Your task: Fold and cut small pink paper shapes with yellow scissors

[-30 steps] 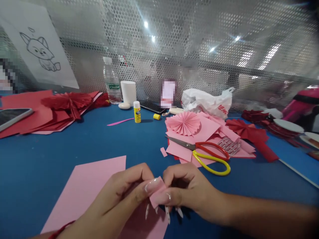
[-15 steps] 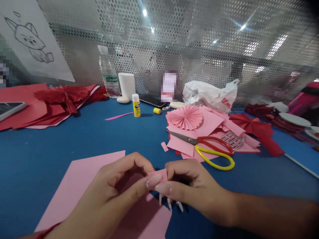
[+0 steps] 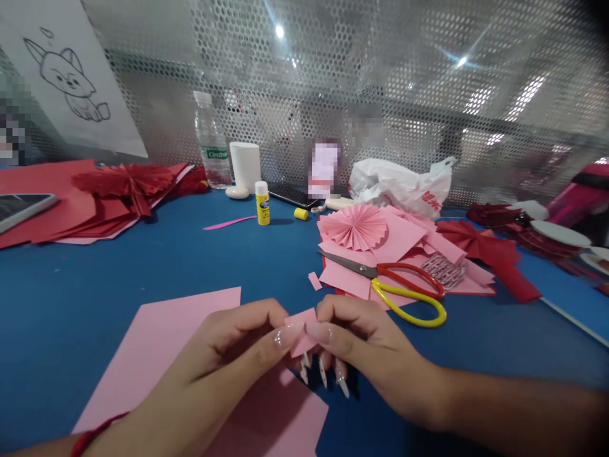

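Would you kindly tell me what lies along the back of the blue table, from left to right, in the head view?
Red pleated paper fan, clear plastic water bottle, white cylindrical container, yellow glue stick, small yellow cap, white plastic bag.

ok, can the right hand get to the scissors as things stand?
Probably yes. The scissors lie on the pink paper pile just beyond the right hand, nothing over them. But its fingers pinch the small pink piece with the left hand.
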`<state>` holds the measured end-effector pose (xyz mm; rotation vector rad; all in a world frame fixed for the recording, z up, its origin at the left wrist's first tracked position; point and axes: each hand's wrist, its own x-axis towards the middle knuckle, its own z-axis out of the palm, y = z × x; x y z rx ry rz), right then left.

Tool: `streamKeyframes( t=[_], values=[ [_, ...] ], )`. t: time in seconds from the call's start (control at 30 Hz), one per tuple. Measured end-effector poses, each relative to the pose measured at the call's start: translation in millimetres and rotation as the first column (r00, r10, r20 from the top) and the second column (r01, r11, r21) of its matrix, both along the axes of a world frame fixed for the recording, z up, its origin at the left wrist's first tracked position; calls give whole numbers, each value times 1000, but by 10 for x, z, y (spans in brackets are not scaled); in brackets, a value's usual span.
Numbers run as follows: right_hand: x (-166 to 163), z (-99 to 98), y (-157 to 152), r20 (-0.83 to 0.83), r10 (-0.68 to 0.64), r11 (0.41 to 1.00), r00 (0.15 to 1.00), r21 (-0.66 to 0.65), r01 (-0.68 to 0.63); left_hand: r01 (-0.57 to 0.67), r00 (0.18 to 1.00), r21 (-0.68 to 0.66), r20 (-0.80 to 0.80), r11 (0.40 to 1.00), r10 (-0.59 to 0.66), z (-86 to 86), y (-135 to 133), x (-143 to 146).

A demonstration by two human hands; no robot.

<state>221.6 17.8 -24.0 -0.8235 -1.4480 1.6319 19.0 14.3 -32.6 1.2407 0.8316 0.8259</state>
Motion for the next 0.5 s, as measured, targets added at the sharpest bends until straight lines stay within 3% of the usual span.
streamKeyframes(
  t=[0.17, 0.3, 0.4, 0.5],
  values=[
    [10, -19, -10, 24, -47, 999, 999, 25, 46, -4, 1000, -17, -1, 1000, 4, 22, 13, 12],
    [9, -5, -32, -14, 15, 999, 1000, 44, -14, 16, 999, 22, -42, 1000, -15, 48, 8, 12],
    [16, 13, -40, -18, 79, 993, 997, 88, -77, 91, 993, 40, -79, 995, -87, 63, -1, 4],
    [34, 20, -29, -62, 81, 996, 995, 53, -78, 175, 982, 7, -70, 985, -174, 68, -2, 3]
  ],
)
